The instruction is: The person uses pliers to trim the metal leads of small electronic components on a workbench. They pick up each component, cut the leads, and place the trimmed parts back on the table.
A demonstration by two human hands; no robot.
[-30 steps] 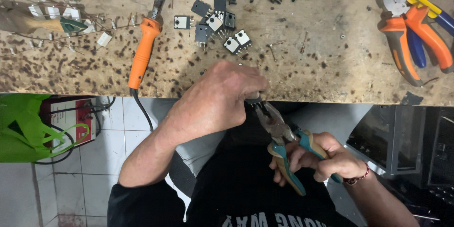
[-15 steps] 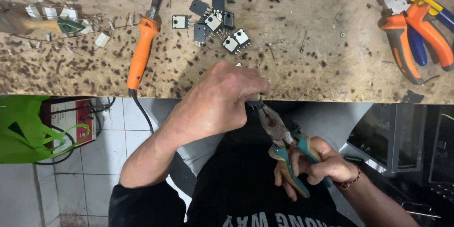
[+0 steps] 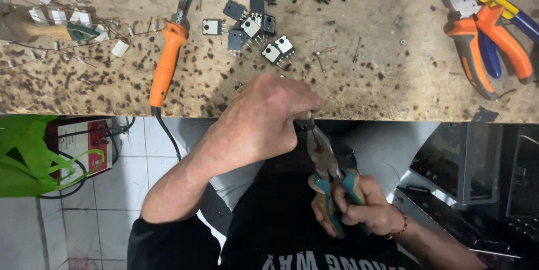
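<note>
Pinching a small part, hidden by my left hand, so my right hand, fingers squeezing, works teal-handled pliers on it.

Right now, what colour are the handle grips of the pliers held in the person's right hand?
Teal grips on the pliers, squeezed by the right hand; head view.
</note>
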